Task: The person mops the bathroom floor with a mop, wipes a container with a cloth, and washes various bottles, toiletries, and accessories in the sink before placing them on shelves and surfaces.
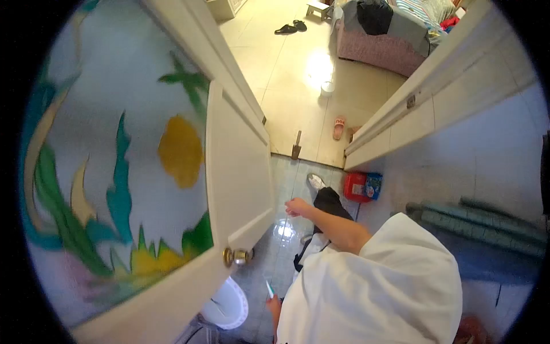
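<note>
My left hand [274, 302] is low beside my body, its fingers closed around a slim white and teal item [270, 288] whose kind I cannot make out. My right hand [298, 207] hangs in front of me above the tiled floor, fingers curled in and nothing visible in them. To its left stands the white door [240, 166], swung inward, with a painted glass panel [137, 166] and a brass knob [236, 256]. The right hand is apart from the door. Below the knob, a white basin [228, 304] shows near my left hand.
Across the threshold lie a trowel-like tool [296, 148], a pink slipper [338, 127], a small white container [327, 89] and dark shoes [291, 27]. A bed-like piece of furniture [375, 51] stands beyond. Red [356, 187] and blue [373, 184] packages sit by the right wall.
</note>
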A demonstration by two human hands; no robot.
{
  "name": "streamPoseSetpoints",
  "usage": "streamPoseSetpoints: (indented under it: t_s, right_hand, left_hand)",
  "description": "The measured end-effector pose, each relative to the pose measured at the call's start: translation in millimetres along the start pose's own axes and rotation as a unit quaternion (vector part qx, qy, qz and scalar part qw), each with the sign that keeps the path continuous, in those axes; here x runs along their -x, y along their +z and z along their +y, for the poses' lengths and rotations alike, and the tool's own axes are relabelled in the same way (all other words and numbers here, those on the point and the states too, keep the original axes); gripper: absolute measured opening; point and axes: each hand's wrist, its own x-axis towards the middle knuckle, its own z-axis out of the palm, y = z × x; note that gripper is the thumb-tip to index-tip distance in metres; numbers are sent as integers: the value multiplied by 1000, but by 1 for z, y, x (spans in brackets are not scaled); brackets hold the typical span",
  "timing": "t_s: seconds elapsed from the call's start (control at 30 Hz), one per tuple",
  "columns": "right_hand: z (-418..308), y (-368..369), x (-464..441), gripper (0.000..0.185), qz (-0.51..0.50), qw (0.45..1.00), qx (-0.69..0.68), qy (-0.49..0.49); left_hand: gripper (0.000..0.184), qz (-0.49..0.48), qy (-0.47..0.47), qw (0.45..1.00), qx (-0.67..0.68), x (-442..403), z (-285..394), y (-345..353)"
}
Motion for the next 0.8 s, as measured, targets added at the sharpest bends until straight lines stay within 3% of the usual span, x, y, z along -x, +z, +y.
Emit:
streamPoseSetpoints:
  t_s: [0.17,0.37,0.5,0.73,0.8]
  right_hand:
    - [-68,-38,-37,25,-16,998,-52,23]
    - [-138,-104,-94,23,17,1000,11,12]
    - [-170,-165,-118,22,130,991,-17,-13]
    - [-170,-225,-100,27,199,980,-8,20]
    - [-151,-224,-90,37,296,931,213,14]
  left_hand:
    - [42,77,38,991,-104,60,25,26]
    - [42,148,77,956,-243,134,67,62]
    - [42,172,89,927,-321,164,89,84]
    - [43,187,101,889,-406,195,90,87]
    - [43,190,99,875,-435,205,86,75]
